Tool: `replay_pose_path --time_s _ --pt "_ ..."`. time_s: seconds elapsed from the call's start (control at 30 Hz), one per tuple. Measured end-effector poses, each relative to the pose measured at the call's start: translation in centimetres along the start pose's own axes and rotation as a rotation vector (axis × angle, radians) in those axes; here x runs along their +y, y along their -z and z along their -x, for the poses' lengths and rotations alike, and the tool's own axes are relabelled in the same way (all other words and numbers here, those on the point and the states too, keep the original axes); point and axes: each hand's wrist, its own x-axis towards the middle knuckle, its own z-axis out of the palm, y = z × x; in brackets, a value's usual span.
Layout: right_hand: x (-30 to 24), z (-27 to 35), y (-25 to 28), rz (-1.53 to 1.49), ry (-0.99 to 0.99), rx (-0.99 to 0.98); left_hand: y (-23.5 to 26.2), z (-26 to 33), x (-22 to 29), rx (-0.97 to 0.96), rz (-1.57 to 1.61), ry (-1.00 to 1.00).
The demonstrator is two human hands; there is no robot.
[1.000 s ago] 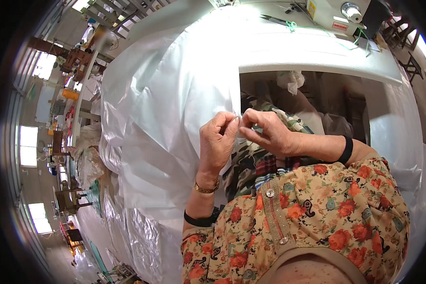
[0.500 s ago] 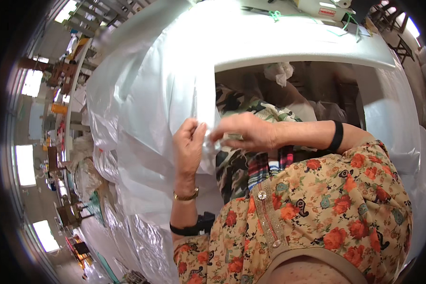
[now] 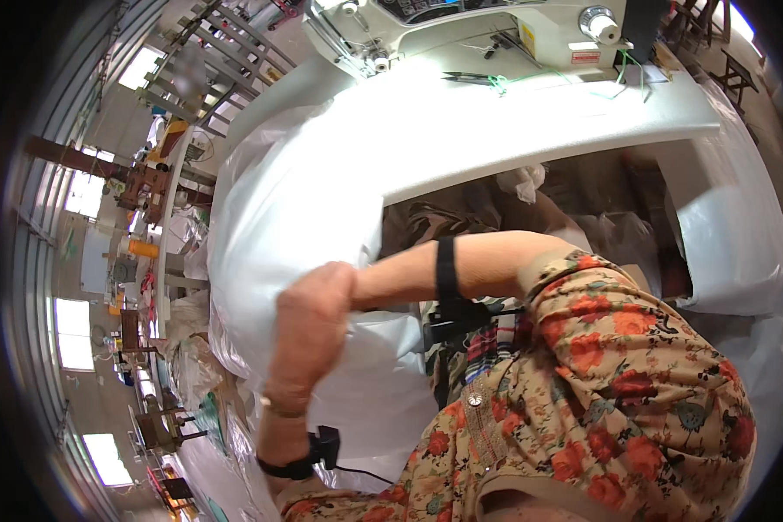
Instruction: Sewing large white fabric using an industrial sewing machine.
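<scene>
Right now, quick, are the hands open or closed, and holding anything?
Left hand: blurred, by the white sheet; can't tell if it's open, closed or holding.
Right hand: blurred too, overlapping the left in view; can't tell either.

The place is a sewing workshop, by the look of it a shared one. A white industrial sewing machine (image 3: 558,39) with a control panel (image 3: 426,7) and a round handwheel (image 3: 600,24) stands on a pale bench (image 3: 565,117), with green thread (image 3: 498,84) lying near its base. Broad white sheeting (image 3: 274,213) spreads over the left part of the bench. Along the left side runs a long worktable (image 3: 172,204) crowded with gear, an orange spool (image 3: 143,249) among it. Bright windows (image 3: 74,334) line the far wall, and a stool (image 3: 736,80) stands at right.
</scene>
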Motion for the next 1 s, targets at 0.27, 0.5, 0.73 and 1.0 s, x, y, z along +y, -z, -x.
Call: replay_pose_path --time_s 0.27,0.5,0.73,1.0 --pt "-4.2 10.4 9.4 0.448 -0.384 -0.665 -15.7 3.2 0.6 0.389 0.116 0.221" --pt "-5.6 7.8 17.3 0.715 0.133 -0.123 -17.3 2.6 1.9 0.539 0.714 0.567" --pt "-4.9 7.7 17.0 0.571 -0.004 -0.185 -17.9 3.6 2.7 0.656 1.231 0.754" --pt "-5.9 8.7 15.7 0.709 0.139 -0.205 -16.3 2.9 3.0 0.700 1.014 0.606"
